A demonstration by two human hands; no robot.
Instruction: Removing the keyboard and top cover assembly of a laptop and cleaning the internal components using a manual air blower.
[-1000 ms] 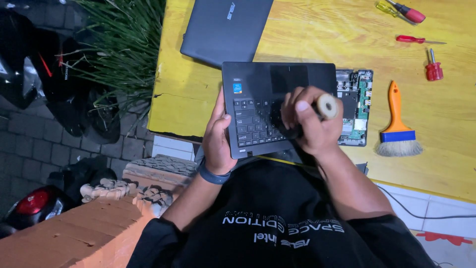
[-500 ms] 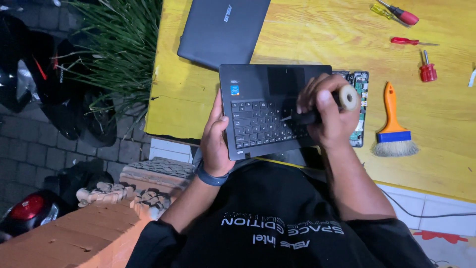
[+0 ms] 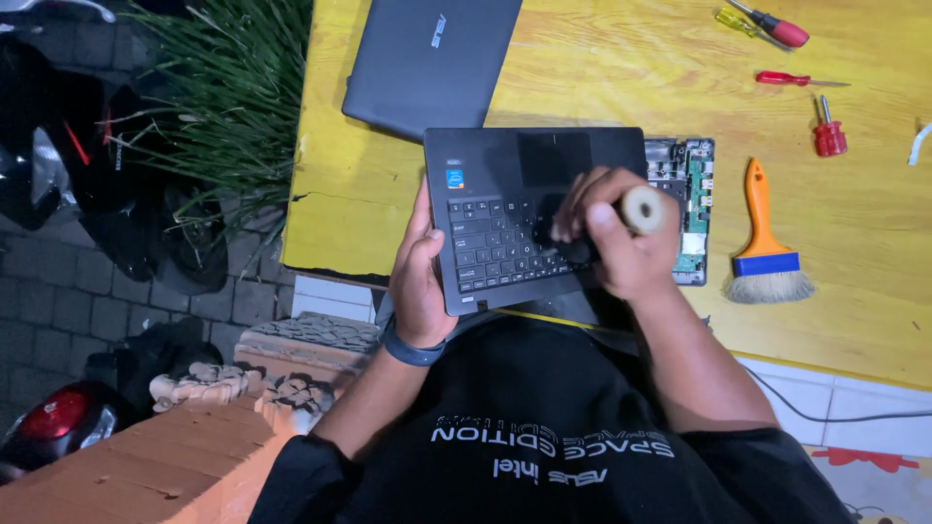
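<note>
A black laptop keyboard panel (image 3: 505, 184) with a touchpad is tilted up over the yellow table's near edge. My left hand (image 3: 419, 277) grips its left side, thumb on the keys. My right hand (image 3: 616, 243) is closed around a brush with a pale wooden handle end (image 3: 643, 209); its dark bristles (image 3: 549, 233) rest on the keys at the right of the keyboard. Under the panel's right edge lies an opened laptop base with a green circuit board (image 3: 689, 194).
A closed grey laptop (image 3: 432, 63) lies at the back of the yellow table (image 3: 602, 78). Right of the board are an orange-handled brush (image 3: 767, 252) and three screwdrivers (image 3: 830, 131). Grass and dark motorbikes (image 3: 107, 175) stand left; bricks (image 3: 146, 466) sit lower left.
My right hand has swept the brush back and forth across the right side of the keyboard: right half a second ago, now left again. My left hand keeps its hold on the panel.
</note>
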